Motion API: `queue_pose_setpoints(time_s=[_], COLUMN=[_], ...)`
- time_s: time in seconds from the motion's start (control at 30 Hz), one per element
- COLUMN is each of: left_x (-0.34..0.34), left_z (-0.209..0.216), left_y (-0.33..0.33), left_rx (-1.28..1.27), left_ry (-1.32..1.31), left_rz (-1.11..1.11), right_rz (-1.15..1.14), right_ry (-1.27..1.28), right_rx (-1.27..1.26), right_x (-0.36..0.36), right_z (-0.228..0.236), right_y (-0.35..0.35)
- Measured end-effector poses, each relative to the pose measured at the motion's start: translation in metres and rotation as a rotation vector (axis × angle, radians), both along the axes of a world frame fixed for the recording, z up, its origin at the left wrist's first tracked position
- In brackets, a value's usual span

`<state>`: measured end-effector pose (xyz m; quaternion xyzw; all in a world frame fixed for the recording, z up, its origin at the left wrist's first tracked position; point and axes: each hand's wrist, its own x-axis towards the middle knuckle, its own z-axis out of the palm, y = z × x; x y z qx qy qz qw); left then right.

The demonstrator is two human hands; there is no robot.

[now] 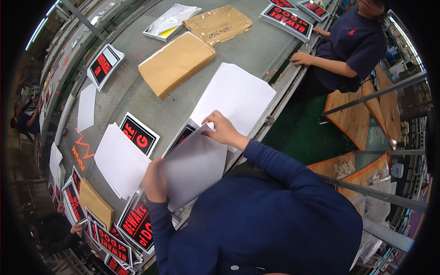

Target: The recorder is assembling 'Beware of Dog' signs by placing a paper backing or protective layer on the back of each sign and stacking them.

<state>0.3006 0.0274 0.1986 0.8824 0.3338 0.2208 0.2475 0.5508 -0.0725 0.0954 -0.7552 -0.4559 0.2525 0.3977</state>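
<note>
While gripping the white sheet [195, 167] over the table's [256, 50] near edge, keep left hand [155, 179] closed on its lower corner, right hand [223, 130] pinching the top edge; lift evenly. Beneath, black-and-red sign [182, 136] mostly covered. Cannot tell left fingertips' hold, hidden behind paper.

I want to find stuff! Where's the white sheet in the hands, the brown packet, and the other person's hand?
white sheet [195, 169], head view, its middle
brown packet [176, 62], head view, its top face
co-worker's hand [300, 58], head view, its back
</note>
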Motion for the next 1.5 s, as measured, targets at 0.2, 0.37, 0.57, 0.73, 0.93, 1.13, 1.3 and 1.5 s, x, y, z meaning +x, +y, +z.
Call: queue_pose_setpoints(time_s=[0.2,0.37,0.57,0.73,0.93,1.13,1.3,1.5], left_x=[0.004,0.004,0.005,0.004,0.010,0.000,0.005,0.006], left_z=[-0.008,-0.004,-0.010,-0.009,0.003,-0.007,0.012,0.007], left_y=[0.013,0.026,0.044,0.040,0.029,0.043,0.036,0.019], left_rx=[0.009,-0.078,-0.193,-0.239,0.139,0.088,0.030,0.084], left_ry=[-0.111,-0.096,-0.126,-0.162,-0.051,-0.024,0.152,0.091], left_rz=[0.029,-0.006,0.040,0.073,-0.147,-0.075,-0.013,-0.016], right_rz=[0.005,0.856,1.037,1.067,0.947,0.898,0.913,1.004], right_ry=[0.045,0.127,-0.132,-0.026,0.023,0.063,0.028,-0.225], right_rx=[0.252,-0.024,-0.266,-0.180,-0.105,0.106,0.076,-0.348], right_x=[-0.030,-0.074,-0.129,-0.175,-0.159,-0.166,-0.151,-0.137], right_z=[0.023,0.020,-0.021,-0.019,-0.023,-0.003,-0.019,-0.024], right_y=[-0.011,0.014,0.077,0.081,0.082,0.067,0.062,0.063])
